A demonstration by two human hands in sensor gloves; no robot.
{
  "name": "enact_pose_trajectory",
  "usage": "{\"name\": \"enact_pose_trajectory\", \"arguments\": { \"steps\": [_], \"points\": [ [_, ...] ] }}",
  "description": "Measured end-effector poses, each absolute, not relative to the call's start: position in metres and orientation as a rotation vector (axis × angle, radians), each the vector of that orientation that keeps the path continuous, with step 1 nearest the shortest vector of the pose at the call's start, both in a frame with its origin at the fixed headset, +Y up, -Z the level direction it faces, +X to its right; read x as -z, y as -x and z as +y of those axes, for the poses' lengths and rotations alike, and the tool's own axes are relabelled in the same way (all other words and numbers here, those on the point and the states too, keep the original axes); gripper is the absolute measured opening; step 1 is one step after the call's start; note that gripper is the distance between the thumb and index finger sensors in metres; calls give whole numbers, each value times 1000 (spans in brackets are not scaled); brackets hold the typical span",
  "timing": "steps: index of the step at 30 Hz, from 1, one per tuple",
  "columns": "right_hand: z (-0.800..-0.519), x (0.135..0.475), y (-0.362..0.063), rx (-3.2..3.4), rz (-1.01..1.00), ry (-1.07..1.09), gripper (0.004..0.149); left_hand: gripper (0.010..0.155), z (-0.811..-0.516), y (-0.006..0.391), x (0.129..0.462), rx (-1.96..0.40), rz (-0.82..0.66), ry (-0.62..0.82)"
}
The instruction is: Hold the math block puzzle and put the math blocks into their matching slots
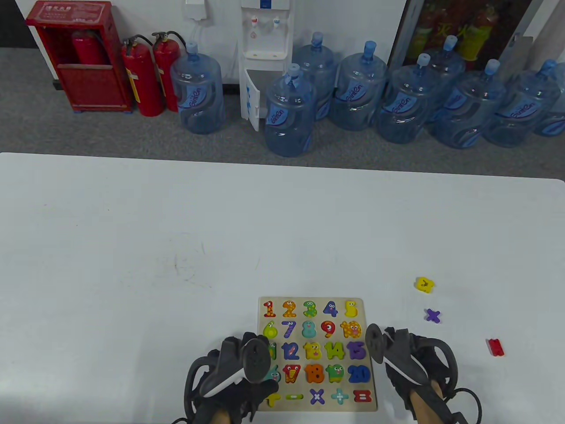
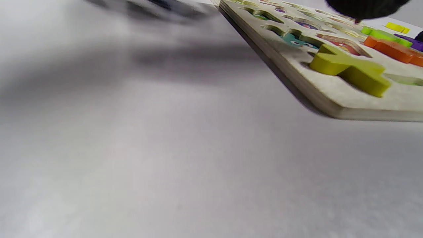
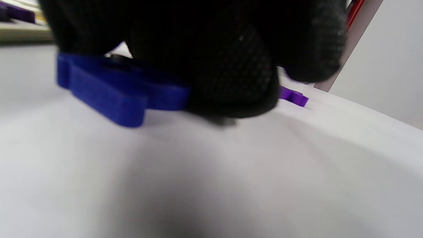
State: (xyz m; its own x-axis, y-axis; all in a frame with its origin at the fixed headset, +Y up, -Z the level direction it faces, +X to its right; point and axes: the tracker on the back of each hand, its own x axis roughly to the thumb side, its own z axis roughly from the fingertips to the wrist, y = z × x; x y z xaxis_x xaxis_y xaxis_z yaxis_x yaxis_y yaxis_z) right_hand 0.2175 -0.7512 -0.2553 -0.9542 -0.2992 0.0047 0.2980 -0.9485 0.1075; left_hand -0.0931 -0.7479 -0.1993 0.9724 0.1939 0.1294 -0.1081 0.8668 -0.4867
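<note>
Down at the near edge of the white table (image 1: pixel 132 247), the math block puzzle (image 1: pixel 316 353) lies flat, most of its number slots filled with coloured blocks. Beside its right edge, the right hand (image 1: pixel 408 366) pinches a dark blue block (image 3: pixel 112 91) between gloved fingers (image 3: pixel 231 66), holding it just above the tabletop; its shape is too blurred to read. The left hand (image 1: pixel 234 375) lies over the puzzle's near-left corner, with a fingertip (image 2: pixel 363 8) hanging above the board in the left wrist view; whether those fingers are spread or pressed down cannot be told. A yellow-green plus block (image 2: pixel 350 67) sits tilted in its slot, just below that fingertip. Beyond the right hand's fingers lie a purple cross block (image 1: pixel 433 315), a yellow block (image 1: pixel 424 284) farther out, and a red block (image 1: pixel 495 347) off to the right.
</note>
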Motion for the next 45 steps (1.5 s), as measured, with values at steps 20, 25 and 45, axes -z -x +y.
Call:
{"name": "enact_pose_trajectory", "arguments": {
  "steps": [20,25,45],
  "points": [
    [-746,247,-218,2880,-395,88,73,85,-748,93,200,-161,-175,506],
    [-746,245,-214,2901,-273,138,68,85,-748,93,200,-160,-175,505],
    [-743,248,-198,2839,-163,133,66,85,-748,94,200,-157,-171,496]
  ]
}}
